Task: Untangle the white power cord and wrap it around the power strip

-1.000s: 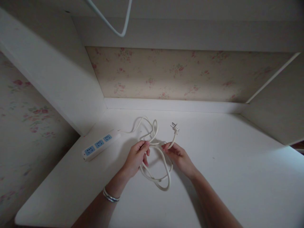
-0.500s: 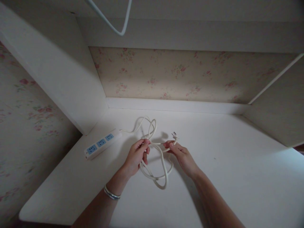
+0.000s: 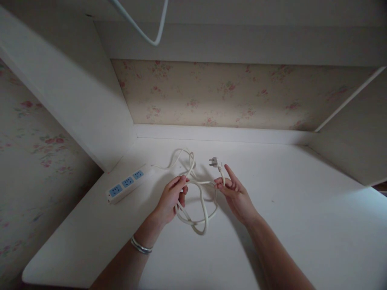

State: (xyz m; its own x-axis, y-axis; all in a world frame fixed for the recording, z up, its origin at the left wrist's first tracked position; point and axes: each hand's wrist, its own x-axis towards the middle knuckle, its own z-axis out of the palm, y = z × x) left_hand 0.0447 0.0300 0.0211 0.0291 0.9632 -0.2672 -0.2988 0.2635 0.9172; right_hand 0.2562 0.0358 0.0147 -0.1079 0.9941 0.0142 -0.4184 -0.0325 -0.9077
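A white power strip (image 3: 128, 183) with three blue socket faces lies at the left of the desk. Its white power cord (image 3: 203, 201) runs from the strip's far end into loose loops in front of me. Between thumb and fingers, my left hand (image 3: 173, 196) pinches the gathered loops. My right hand (image 3: 235, 196) is closed on the cord just below the plug, its index finger raised. The plug (image 3: 214, 162) sticks up above those fingers, its metal prongs pointing left. Part of the cord is hidden behind the fingers of both hands.
The white desk (image 3: 290, 225) has a raised strip along its back edge, below floral wallpaper (image 3: 211, 96). White side panels stand left and right. Overhead, a shelf board (image 3: 242, 42) spans the width, and a pale bent rod or cable (image 3: 155, 40) hangs near the top.
The plug has risen and turned, so its prongs now point left instead of up. My right index finger has lifted away. The loops have shifted slightly left with my left hand.
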